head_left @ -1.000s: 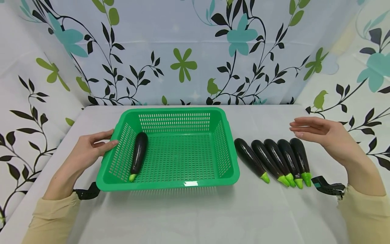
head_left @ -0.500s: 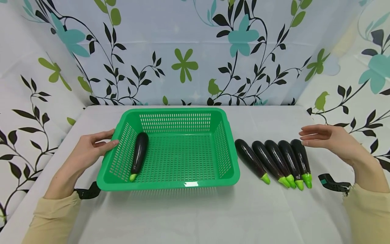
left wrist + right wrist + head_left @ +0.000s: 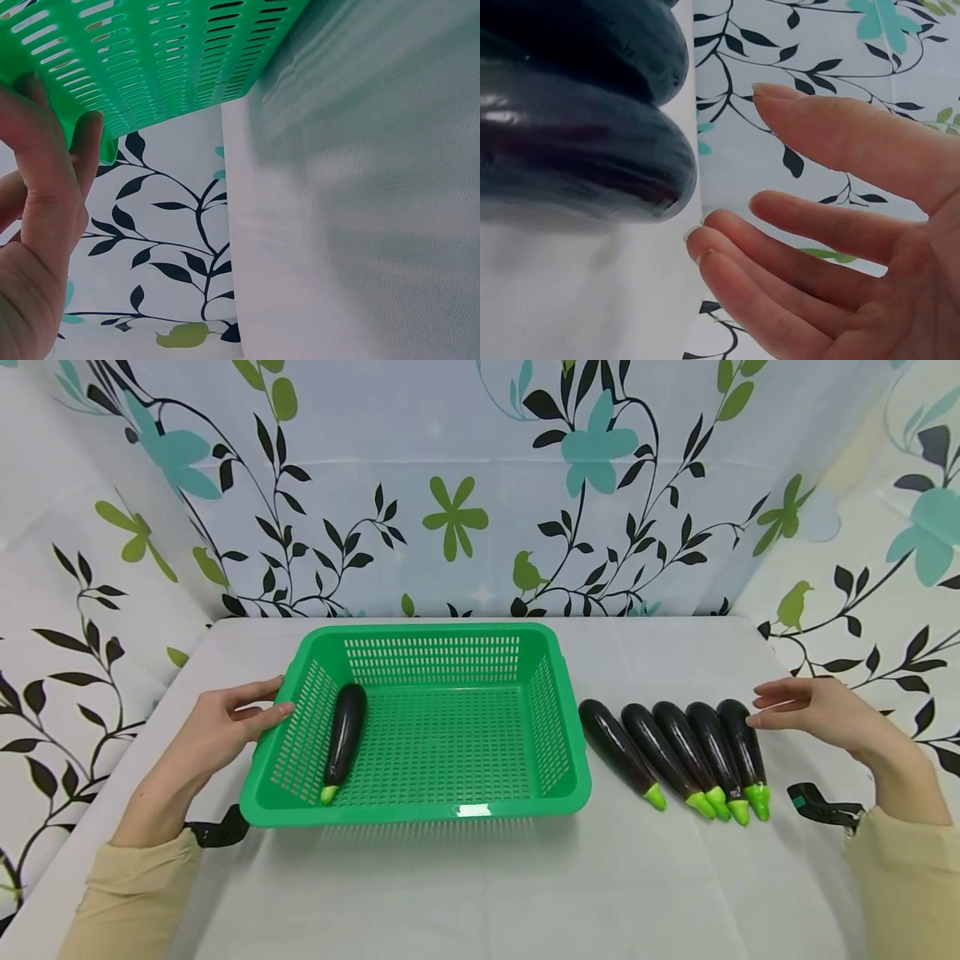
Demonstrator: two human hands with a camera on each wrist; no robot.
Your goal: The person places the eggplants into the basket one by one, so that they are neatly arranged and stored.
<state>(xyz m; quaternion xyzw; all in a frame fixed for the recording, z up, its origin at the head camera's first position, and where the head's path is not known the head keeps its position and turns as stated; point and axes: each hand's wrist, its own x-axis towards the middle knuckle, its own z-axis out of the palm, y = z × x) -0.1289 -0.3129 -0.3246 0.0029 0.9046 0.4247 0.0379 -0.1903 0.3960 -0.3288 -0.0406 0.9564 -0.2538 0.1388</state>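
Observation:
A green plastic basket [image 3: 450, 814] stands on the table with one dark eggplant [image 3: 345, 739] lying along its left side, green stem toward me. At the basket's left rim, my left hand [image 3: 225, 722] pinches the edge between thumb and fingers; the left wrist view shows fingers [image 3: 49, 172] against the rim. To the right of the basket several eggplants lie side by side, stems toward me. My right hand [image 3: 828, 714] hovers by the upper end of the rightmost eggplant [image 3: 741, 747]. In the right wrist view its thumb and fingers are spread, apart from the nearest eggplant [image 3: 592, 150].
A white cloth [image 3: 480, 893] covers the table. Leaf-patterned curtains [image 3: 450, 443] stand at the back and both sides. The leftmost loose eggplant [image 3: 618, 747] lies close to the basket's right wall. Black wrist straps sit on both arms.
My right hand has moved to the right and down toward me, to the rightmost eggplant's upper end. My left hand, the basket and the eggplants have stayed in place.

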